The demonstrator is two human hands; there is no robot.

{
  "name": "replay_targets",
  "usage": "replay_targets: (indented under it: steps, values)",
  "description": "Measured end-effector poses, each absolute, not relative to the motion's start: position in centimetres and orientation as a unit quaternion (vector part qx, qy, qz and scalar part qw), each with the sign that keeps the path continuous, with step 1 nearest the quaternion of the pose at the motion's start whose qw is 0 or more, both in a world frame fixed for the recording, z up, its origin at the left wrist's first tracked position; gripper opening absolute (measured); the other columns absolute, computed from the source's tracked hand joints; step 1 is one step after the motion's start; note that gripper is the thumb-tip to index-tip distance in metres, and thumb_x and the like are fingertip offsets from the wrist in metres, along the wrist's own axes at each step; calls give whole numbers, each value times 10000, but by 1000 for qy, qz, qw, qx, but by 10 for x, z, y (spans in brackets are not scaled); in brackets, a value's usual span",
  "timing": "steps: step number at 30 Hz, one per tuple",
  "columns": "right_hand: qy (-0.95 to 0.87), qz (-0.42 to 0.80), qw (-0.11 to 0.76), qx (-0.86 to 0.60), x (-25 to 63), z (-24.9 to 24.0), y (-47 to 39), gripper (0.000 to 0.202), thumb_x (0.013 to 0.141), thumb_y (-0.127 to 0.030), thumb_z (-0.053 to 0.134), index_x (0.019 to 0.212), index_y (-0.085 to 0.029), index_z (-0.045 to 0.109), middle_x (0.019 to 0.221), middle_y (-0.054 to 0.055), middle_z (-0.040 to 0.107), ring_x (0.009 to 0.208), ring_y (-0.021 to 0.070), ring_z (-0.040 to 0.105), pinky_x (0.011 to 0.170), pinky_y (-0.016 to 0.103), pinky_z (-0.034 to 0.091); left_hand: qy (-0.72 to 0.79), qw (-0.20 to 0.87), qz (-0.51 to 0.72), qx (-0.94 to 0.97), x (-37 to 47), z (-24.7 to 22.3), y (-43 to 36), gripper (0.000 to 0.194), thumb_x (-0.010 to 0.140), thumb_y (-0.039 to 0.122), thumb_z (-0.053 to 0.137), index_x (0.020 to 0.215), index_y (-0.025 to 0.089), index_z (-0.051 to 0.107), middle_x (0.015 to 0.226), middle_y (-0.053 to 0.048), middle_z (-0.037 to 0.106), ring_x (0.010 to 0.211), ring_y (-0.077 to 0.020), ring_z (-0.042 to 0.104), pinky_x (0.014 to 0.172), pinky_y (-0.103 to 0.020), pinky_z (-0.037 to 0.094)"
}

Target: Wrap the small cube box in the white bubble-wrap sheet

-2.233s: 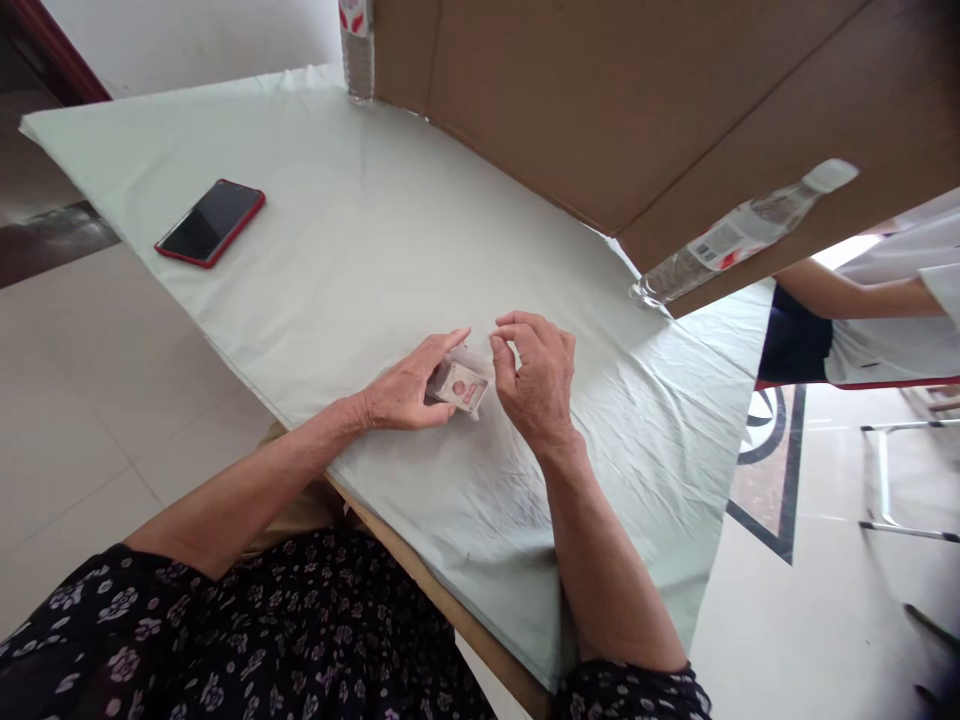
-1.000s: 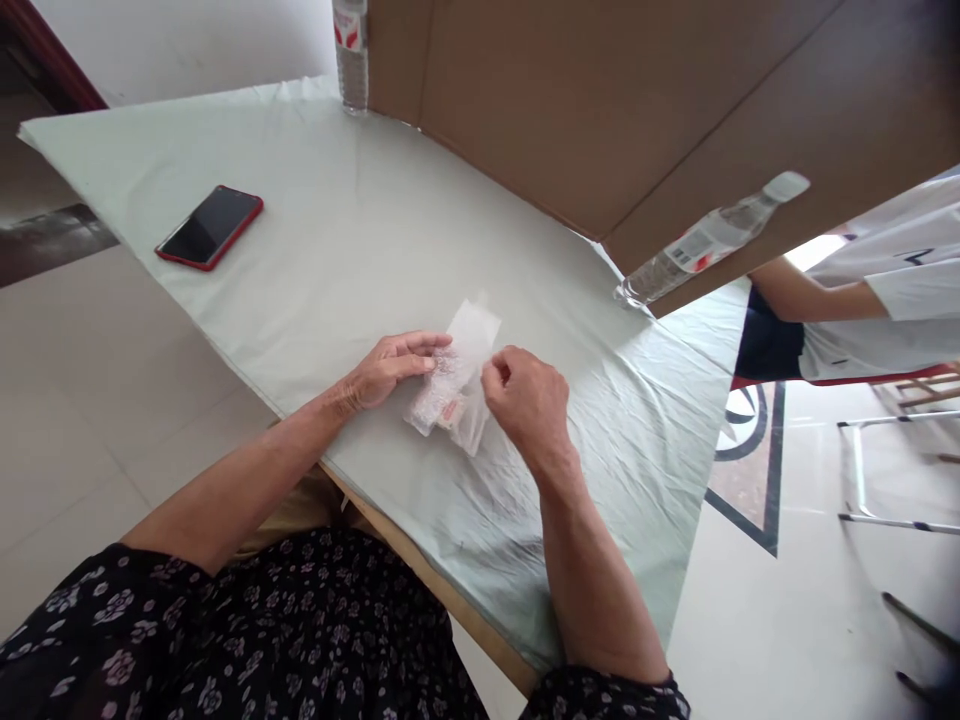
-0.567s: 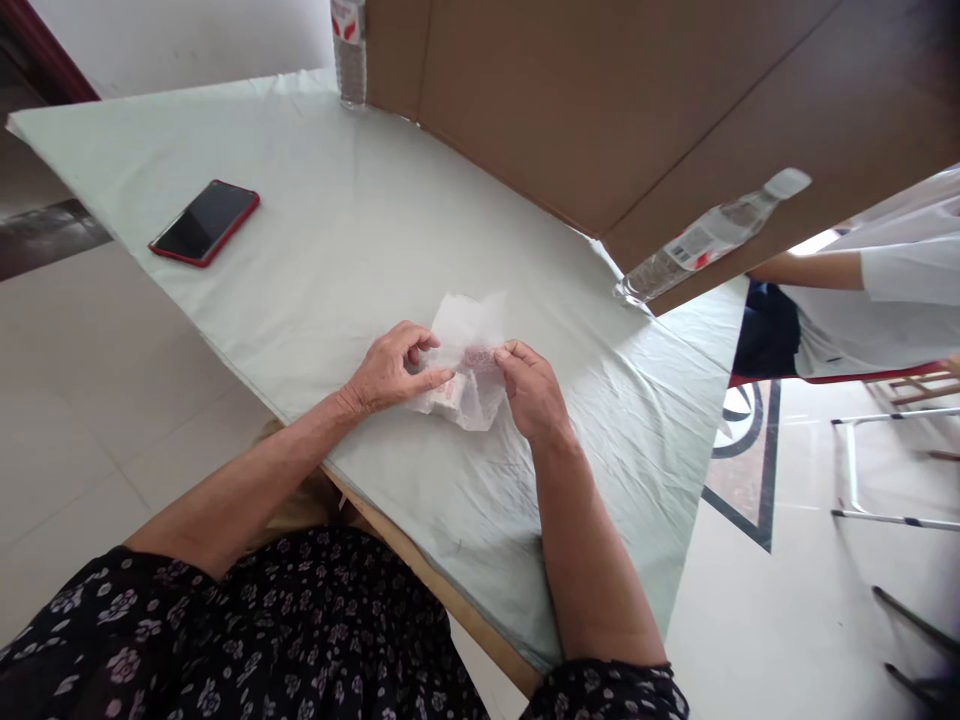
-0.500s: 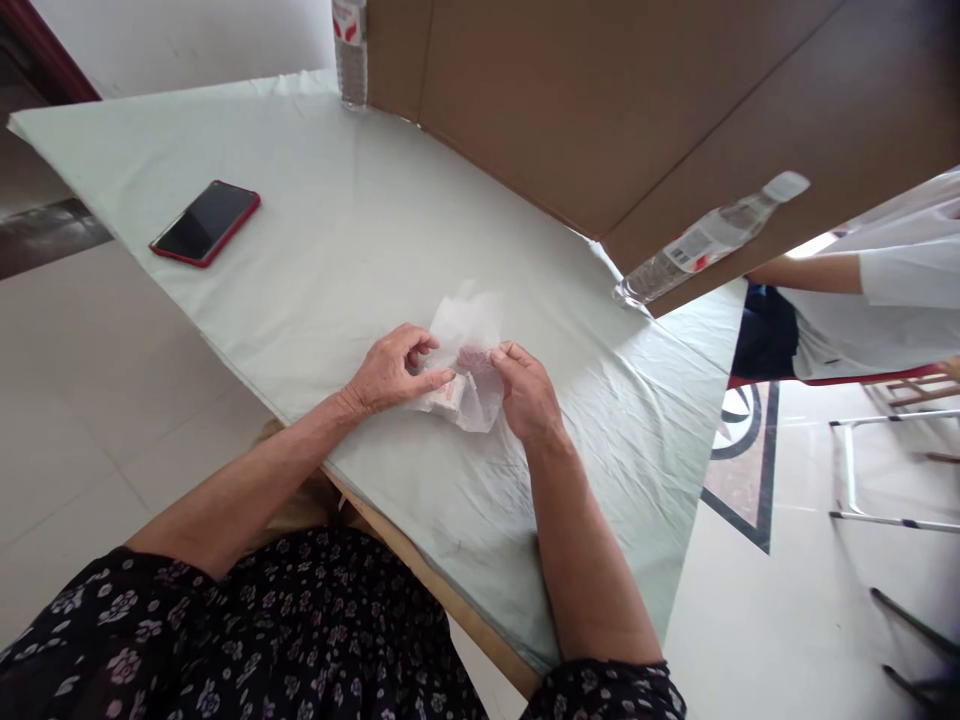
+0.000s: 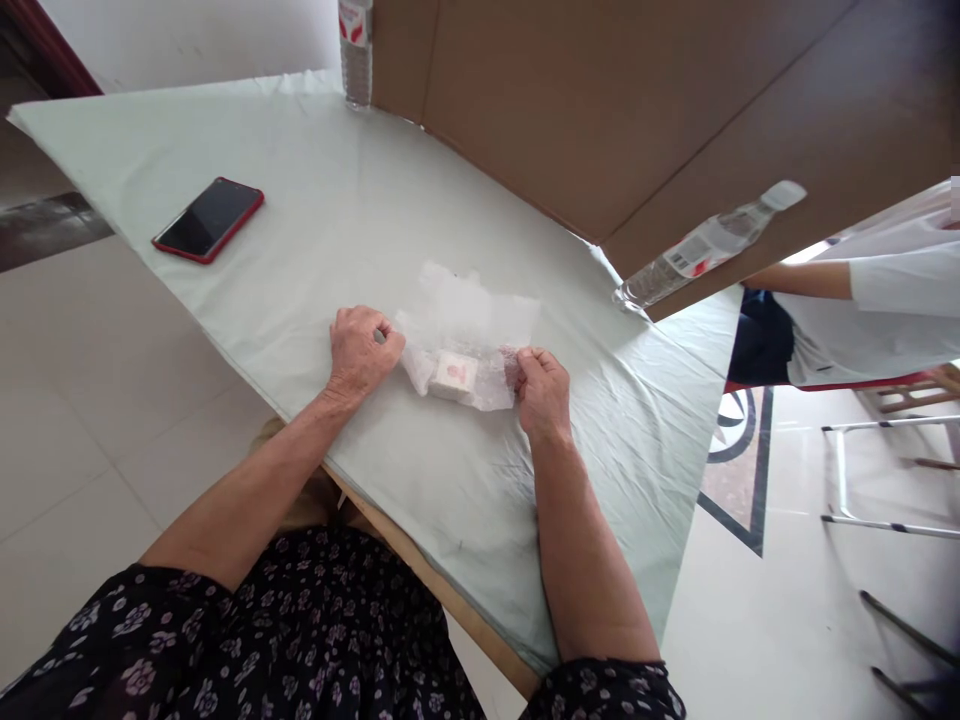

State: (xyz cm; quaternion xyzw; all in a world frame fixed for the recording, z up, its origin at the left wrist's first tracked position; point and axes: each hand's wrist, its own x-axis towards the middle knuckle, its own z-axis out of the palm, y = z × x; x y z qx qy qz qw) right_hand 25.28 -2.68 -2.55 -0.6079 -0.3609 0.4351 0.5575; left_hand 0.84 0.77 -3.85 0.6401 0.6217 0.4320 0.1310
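A thin, translucent white wrapping sheet (image 5: pixel 465 312) lies spread and crumpled on the table. On its near part rests a small off-white block (image 5: pixel 454 374) with a reddish mark on top; I cannot tell what it is made of. My left hand (image 5: pixel 363 348) pinches the sheet's left edge between thumb and curled fingers. At the opposite edge, my right hand (image 5: pixel 543 388) grips the sheet between thumb and forefinger. Neither hand touches the block.
A pale green cloth (image 5: pixel 300 200) covers the table. A phone in a red case (image 5: pixel 210 220) lies at the left. Beyond stands a brown cardboard panel (image 5: pixel 540 110), with one plastic bottle (image 5: pixel 356 60) upright beside it and another bottle (image 5: pixel 697 252) leaning on it. A person's arm (image 5: pixel 810 280) shows at right.
The sheet has been opened out, and the block now shows fully on it. My left hand has moved left, off the block, with its fingers closed; my right hand has shifted slightly right.
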Motion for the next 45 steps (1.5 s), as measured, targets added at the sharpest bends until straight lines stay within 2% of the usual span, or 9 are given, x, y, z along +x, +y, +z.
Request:
replay_targets:
  steps: [7,13,16,22,30,35,38,41,45]
  values:
    - [-459,236,576,-633,258,-14,-31,288,746,-366,666,985,-217,606,1031,38,683,839,141,595,740,301,489,617,104,429,651,7,-35,5,241,710,190,604,948,228,624,957,-76,684,957,-291,576,940,-502,453]
    - [-580,345,445,-589,245,2,-43,499,793,-476,721,1215,-239,602,1153,87,701,969,190,656,866,378,525,426,152,425,784,10,-23,-7,458,891,354,508,1312,181,565,1319,-132,640,1305,-299,517,1124,-473,395]
    - [-593,360,399,-599,242,1,-45,531,778,-456,748,1240,-229,615,1014,54,721,883,183,648,861,390,520,422,202,372,802,11,-26,-6,550,917,408,497,1393,135,531,1305,-163,655,1336,-317,500,1148,-501,363]
    - [-598,445,422,-516,246,18,-53,303,820,-371,728,1088,-233,702,824,-11,680,779,144,634,798,321,511,424,358,411,723,6,-15,-9,541,934,457,487,1349,121,570,883,-76,700,887,-230,662,875,-391,521]
    - [-686,560,126,-447,249,27,-80,230,853,-413,705,973,-221,748,810,15,743,722,162,663,659,284,509,414,514,372,653,-4,-8,-12,363,851,407,591,1113,166,665,756,9,641,453,-96,498,500,-270,439]
    - [-677,436,268,-529,250,20,-83,189,884,-380,640,840,-207,700,708,-5,676,663,141,612,651,282,495,441,289,302,794,1,-16,-22,332,829,362,617,1103,187,685,935,-48,701,801,-195,638,775,-345,521]
    - [-683,294,354,-567,243,11,-76,258,852,-367,677,1067,-225,686,1029,58,732,896,196,669,760,334,540,403,198,267,853,3,-19,-31,488,813,400,669,1248,184,615,1255,-119,661,1192,-302,586,1030,-444,462]
    - [-734,229,335,-545,229,-2,-66,566,803,-350,726,1342,-253,580,1419,118,604,1243,287,598,946,442,539,389,185,207,878,1,-22,-35,719,781,503,720,1387,190,495,1435,-152,561,1360,-354,482,1132,-497,382]
    - [-747,215,315,-545,226,-13,-57,482,832,-332,684,1300,-239,618,1328,118,674,1238,298,621,1064,501,483,395,190,152,886,-2,-28,-35,921,765,605,718,1498,174,364,1551,-186,455,1460,-377,386,1198,-521,297]
